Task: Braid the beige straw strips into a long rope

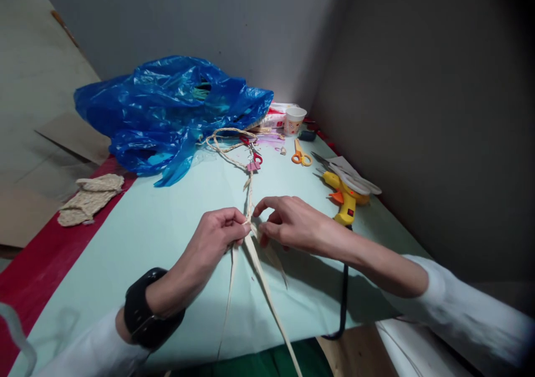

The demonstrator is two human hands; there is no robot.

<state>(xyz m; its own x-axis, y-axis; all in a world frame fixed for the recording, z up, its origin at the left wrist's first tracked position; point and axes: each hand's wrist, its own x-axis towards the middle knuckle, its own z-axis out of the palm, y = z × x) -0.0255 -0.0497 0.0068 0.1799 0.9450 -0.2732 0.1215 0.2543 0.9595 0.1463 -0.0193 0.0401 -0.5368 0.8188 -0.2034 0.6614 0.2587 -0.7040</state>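
Note:
My left hand (217, 238) and my right hand (288, 224) meet at the middle of a pale green table (159, 221). Both pinch flat straw-coloured strips (261, 277) where they join a thin braid (249, 193). The braid runs away from me to a pink clip (253, 166) and loops onward as a cord (225, 140). Loose strip ends trail toward me over the table's front edge. A black band (144, 316) wraps my left wrist.
A crumpled blue plastic bag (167, 109) lies at the back left. A yellow glue gun (345, 199) with its black cable (343, 299), orange scissors (301, 155), a paper cup (295, 121) and grey scissors (330, 162) sit on the right. Woven pieces (90, 199) rest on the red edge.

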